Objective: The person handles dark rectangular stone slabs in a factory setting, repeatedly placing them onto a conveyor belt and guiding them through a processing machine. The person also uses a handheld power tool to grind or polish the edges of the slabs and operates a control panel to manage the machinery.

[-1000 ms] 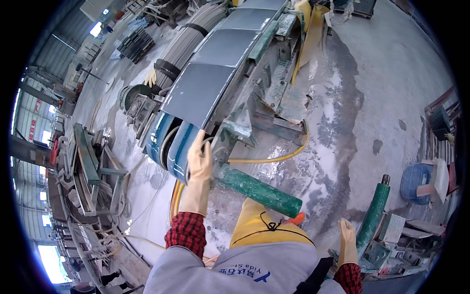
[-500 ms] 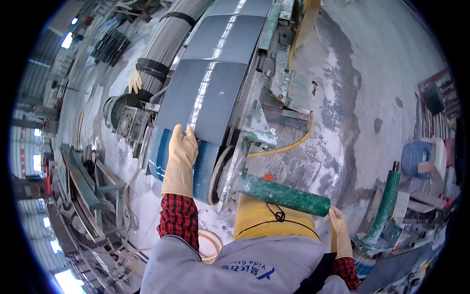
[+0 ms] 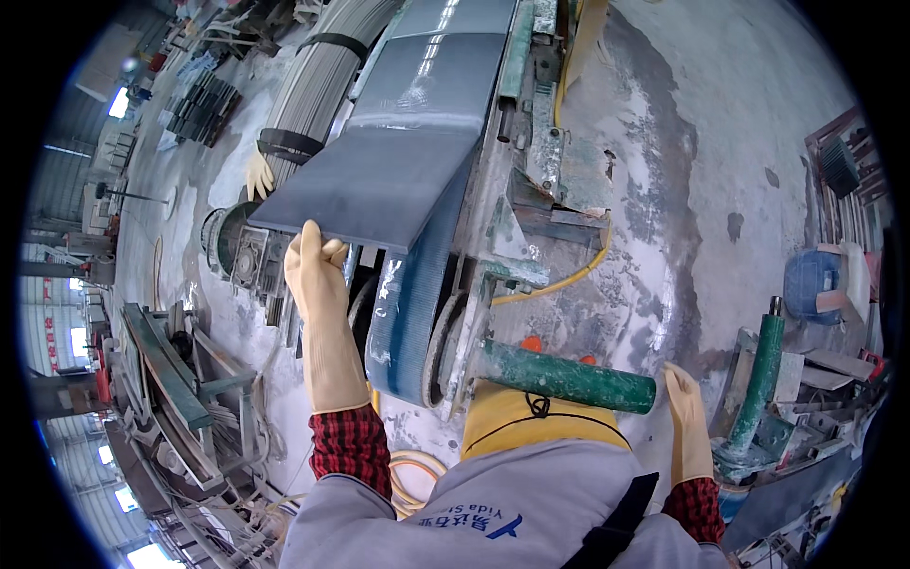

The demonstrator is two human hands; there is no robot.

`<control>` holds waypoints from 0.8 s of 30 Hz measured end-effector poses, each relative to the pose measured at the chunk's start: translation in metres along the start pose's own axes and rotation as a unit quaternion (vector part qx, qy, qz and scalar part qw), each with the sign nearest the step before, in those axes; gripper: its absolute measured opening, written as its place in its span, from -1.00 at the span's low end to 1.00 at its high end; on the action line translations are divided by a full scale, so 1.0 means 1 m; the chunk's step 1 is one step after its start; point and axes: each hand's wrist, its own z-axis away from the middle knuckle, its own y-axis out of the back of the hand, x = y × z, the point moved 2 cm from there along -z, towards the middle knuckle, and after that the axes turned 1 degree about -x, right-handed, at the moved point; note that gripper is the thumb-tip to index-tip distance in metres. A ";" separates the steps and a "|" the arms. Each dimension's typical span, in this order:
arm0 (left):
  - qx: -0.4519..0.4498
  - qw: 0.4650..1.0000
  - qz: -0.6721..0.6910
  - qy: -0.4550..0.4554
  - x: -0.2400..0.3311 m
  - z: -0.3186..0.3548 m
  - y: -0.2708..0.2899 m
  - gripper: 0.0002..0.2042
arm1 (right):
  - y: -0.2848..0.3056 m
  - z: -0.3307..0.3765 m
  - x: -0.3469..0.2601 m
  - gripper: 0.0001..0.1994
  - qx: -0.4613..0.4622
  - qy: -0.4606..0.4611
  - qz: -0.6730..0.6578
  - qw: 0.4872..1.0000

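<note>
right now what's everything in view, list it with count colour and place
stone slab: one, dark grey, overhanging the near end of the conveyor
conveyor belt: one, blue, curving down over the end roller
green roller: one, lying crosswise just ahead of the person
green post: one, upright at right
yellow hose: one, on the dusty floor right of the machine
stacked slabs: one strapped bundle, grey, left of the conveyor
blue drum: one, far right
another person's gloved hand: one, cream, by the bundle
left hand: cream glove, gripping the slab's near edge
right hand: cream glove, low at right, holding nothing
</note>
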 end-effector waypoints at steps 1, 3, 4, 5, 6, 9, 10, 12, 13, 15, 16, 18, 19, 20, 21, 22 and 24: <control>0.017 1.000 -0.009 0.001 0.000 0.004 -0.004 -0.78 | -0.010 -0.001 -0.023 -0.63 -0.012 0.003 0.006 1.000; 0.031 0.999 -0.018 0.013 -0.002 0.009 -0.003 -0.80 | -0.028 0.000 -0.071 -0.63 -0.039 0.004 0.028 0.999; 0.026 0.999 -0.018 0.017 -0.001 0.010 -0.001 -0.80 | -0.037 -0.001 -0.087 -0.63 -0.052 0.010 0.026 0.998; 0.021 0.999 -0.019 0.020 0.000 0.009 0.001 -0.81 | -0.045 -0.002 -0.100 -0.62 -0.065 0.017 0.023 0.997; 0.019 1.000 -0.020 0.015 0.001 0.008 0.002 -0.81 | -0.054 -0.004 -0.113 -0.62 -0.079 0.024 0.019 0.996; 0.013 1.000 -0.028 0.001 0.002 0.005 0.002 -0.80 | -0.074 -0.012 -0.149 -0.64 -0.097 0.030 0.070 0.992; 0.010 0.999 -0.033 -0.004 0.006 0.006 -0.001 -0.80 | -0.081 -0.017 -0.154 -0.65 -0.109 0.047 0.058 0.991; 0.003 0.999 -0.035 -0.010 0.007 0.004 -0.006 -0.79 | -0.097 -0.027 -0.156 -0.67 -0.127 0.078 0.034 0.988; 0.000 0.999 -0.032 -0.012 0.008 0.001 -0.007 -0.79 | -0.105 -0.032 -0.157 -0.68 -0.127 0.106 0.027 0.986; 0.008 0.999 -0.038 -0.014 0.010 0.000 -0.008 -0.79 | -0.120 -0.037 -0.166 -0.69 -0.131 0.164 0.013 0.978; 0.016 0.999 -0.046 -0.013 0.012 0.001 -0.010 -0.79 | -0.124 -0.036 -0.172 -0.70 -0.132 0.175 0.026 0.975; 0.013 0.999 -0.044 -0.017 0.011 -0.002 -0.006 -0.78 | -0.132 -0.028 -0.203 -0.71 -0.139 0.200 0.051 0.969; 0.010 0.999 -0.040 -0.020 0.009 -0.004 -0.003 -0.79 | -0.138 -0.029 -0.209 -0.72 -0.140 0.223 0.062 0.963; 0.009 0.999 -0.036 -0.023 0.009 -0.005 0.001 -0.80 | -0.144 -0.030 -0.215 -0.73 -0.141 0.246 0.074 0.956; 0.006 0.999 -0.032 -0.026 0.008 -0.006 0.001 -0.80 | -0.150 -0.032 -0.222 -0.74 -0.142 0.270 0.085 0.949; 0.024 0.999 -0.033 -0.027 0.008 -0.005 0.000 -0.81 | -0.158 -0.031 -0.235 -0.74 -0.136 0.320 0.085 0.934; 0.057 0.997 -0.036 -0.027 0.008 -0.003 -0.004 -0.81 | -0.175 -0.024 -0.279 -0.75 -0.120 0.416 0.085 0.897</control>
